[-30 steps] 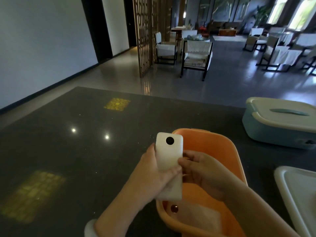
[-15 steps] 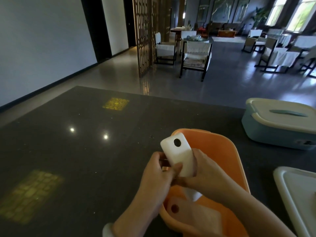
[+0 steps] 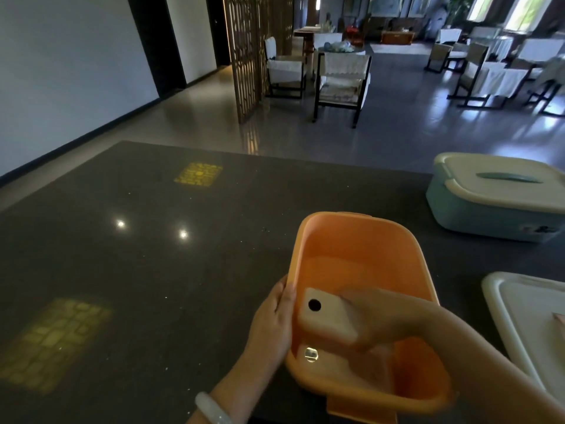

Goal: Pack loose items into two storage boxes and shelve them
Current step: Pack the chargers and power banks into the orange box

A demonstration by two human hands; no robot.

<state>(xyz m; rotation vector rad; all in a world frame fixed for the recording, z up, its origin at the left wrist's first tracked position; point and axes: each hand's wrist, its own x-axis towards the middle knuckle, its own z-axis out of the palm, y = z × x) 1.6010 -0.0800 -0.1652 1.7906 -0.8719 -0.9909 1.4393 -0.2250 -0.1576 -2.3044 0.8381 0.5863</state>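
left hand [image 3: 273, 322] flat, right hand [image 3: 377, 319] curled, gripping.

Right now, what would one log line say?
right hand: lowering white device | orange box: open | left hand: steadying rim

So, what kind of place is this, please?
Probably a lounge or hotel lobby: many white-cushioned armchairs, a wooden lattice screen, and a large polished dark stone table.

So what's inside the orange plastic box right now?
A white rectangular device, gripped by the right hand, and another pale item with a shiny spot beneath; the hand hides the rest.
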